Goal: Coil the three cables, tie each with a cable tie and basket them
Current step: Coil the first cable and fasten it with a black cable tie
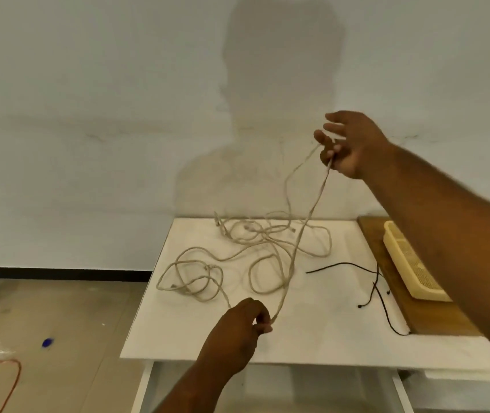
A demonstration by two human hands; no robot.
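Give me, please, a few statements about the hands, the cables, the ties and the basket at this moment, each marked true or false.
1. The right hand holds a beige cable up above the table. True.
2. The left hand lies flat and empty on the table. False: it pinches the same cable near the table's front edge.
3. The cables are coiled and tied. False: the loose cables lie tangled on the table.
4. Black cable ties lie on the table beside the wooden board. True.
5. The basket stands on the floor. False: it rests on the wooden board.
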